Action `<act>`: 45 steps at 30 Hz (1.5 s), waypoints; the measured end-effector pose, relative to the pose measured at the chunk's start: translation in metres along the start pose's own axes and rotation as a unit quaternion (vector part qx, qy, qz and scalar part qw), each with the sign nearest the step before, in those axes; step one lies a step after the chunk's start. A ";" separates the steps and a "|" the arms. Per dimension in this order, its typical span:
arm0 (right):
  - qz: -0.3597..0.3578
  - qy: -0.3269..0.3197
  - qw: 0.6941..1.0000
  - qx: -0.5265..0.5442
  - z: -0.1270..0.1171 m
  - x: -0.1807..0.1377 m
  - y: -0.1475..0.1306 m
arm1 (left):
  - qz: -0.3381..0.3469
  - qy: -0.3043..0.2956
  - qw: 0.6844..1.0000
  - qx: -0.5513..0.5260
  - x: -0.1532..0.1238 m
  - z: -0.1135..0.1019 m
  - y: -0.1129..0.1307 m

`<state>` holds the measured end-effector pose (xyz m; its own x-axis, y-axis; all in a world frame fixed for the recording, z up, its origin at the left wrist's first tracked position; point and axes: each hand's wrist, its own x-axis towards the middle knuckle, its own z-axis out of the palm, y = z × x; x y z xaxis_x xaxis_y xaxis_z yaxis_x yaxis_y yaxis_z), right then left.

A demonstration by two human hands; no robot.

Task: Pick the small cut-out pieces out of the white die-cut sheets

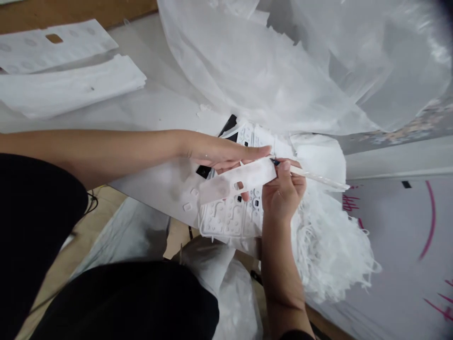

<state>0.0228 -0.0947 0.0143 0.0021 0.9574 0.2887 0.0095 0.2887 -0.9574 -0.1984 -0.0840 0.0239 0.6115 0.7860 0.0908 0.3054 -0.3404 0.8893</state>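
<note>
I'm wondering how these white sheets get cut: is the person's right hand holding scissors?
No, the right hand holds a thin pen-like tool with a dark tip, not scissors.

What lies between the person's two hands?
Head view: a translucent white strip spans between the left hand and the right hand gripping a pen-like tool.
</note>
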 end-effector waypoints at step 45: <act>-0.199 -0.370 0.904 -0.077 0.018 -0.020 0.001 | 0.009 0.146 0.865 -0.480 0.019 -0.001 -0.005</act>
<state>0.0047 -0.1132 0.0075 -0.7016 0.5347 0.4711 0.0010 0.6619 -0.7496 -0.1890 -0.0665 0.0216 0.3573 0.9294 0.0926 -0.5351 0.1225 0.8359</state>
